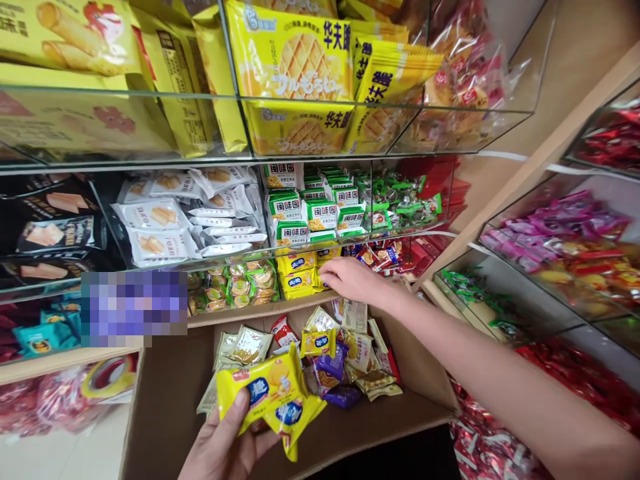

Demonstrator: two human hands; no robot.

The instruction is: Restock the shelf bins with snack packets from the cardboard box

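My left hand (226, 448) is at the bottom of the view, fingers closed round a bunch of small yellow snack packets (273, 393), held above an open cardboard box (165, 400). The box holds several loose mixed packets (345, 360), silver, yellow and purple. My right hand (353, 279) reaches forward into the lowest clear shelf bin, palm down, fingers curled over a stack of the same yellow packets (297, 272). Whether it grips one is hidden by the fingers.
Clear acrylic bins fill the shelving: large yellow biscuit bags (293, 60) on top, white packets (160, 227) and green-white packets (313, 210) in the middle, green candies (235, 287) below. To the right another rack holds pink and red sweets (555, 230). A blurred patch covers the left shelf.
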